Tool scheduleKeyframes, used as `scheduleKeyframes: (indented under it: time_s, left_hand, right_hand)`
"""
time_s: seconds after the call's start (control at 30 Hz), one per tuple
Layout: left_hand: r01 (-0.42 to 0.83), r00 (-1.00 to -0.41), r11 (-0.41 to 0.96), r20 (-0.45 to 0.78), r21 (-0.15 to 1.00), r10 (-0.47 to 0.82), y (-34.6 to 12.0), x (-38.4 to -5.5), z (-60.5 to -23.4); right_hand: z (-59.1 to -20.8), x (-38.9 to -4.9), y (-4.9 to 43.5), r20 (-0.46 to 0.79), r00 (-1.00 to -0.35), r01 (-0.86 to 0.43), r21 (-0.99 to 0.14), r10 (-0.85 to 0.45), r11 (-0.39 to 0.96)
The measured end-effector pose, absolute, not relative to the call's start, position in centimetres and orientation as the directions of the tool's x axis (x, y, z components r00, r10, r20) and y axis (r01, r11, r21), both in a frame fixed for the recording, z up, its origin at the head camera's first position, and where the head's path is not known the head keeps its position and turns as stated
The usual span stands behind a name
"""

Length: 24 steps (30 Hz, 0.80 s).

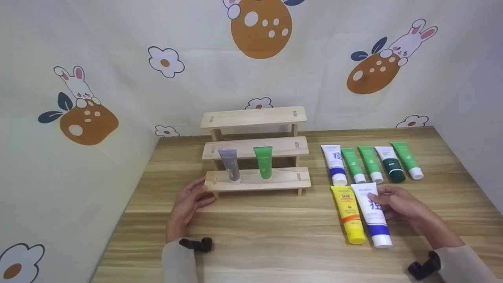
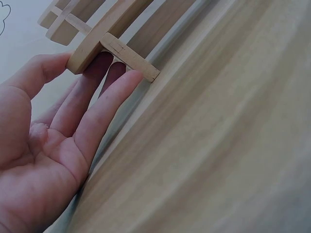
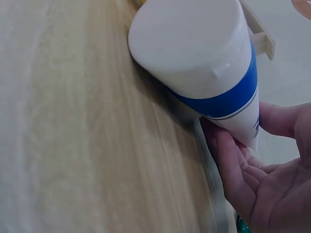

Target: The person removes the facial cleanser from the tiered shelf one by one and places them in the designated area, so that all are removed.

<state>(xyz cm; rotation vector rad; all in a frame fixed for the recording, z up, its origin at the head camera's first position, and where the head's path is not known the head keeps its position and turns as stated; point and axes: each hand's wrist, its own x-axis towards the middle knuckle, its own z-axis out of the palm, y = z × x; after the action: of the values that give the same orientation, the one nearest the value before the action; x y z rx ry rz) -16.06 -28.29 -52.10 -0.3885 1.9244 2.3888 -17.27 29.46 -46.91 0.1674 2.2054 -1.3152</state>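
My left hand (image 1: 190, 204) grips the left end of the bottom step of a three-step wooden display rack (image 1: 259, 184). The left wrist view has the thumb against the plank's end (image 2: 82, 60) and the fingers reaching under it beside the leg. A small grey tube (image 1: 230, 163) and a green tube (image 1: 264, 162) stand upright on that bottom step. My right hand (image 1: 399, 200) pinches a white tube with a blue band (image 1: 371, 214) from its right side, thumb on top. In the right wrist view, its white cap (image 3: 187, 43) faces the camera. A yellow tube (image 1: 347, 214) lies just left of it.
Behind the right hand lies a row of tubes: another white-and-blue one (image 1: 333, 163), several green ones (image 1: 406, 159) and a white-and-dark-green one (image 1: 390, 163). A patterned cloth (image 1: 204, 86) covers the walls around the wooden table (image 1: 267, 236).
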Motion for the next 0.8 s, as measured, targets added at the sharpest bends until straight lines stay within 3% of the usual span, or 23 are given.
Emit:
scheduleKeyframes:
  time_s: [0.53, 0.8]
  left_hand:
    - [-0.194, -0.968, -0.232, -0.224, 0.953, -0.111, -28.28, -16.17, -52.17]
    - [-0.205, -0.967, -0.215, -0.232, 0.955, -0.108, -28.36, -16.13, -52.00]
  right_hand:
    - [-46.66, -17.48, 29.31, -0.525, -0.839, 0.394, -0.767, -0.141, 0.506]
    - [-46.00, -17.54, 29.30, -0.496, -0.859, 0.343, -0.738, -0.124, 0.581]
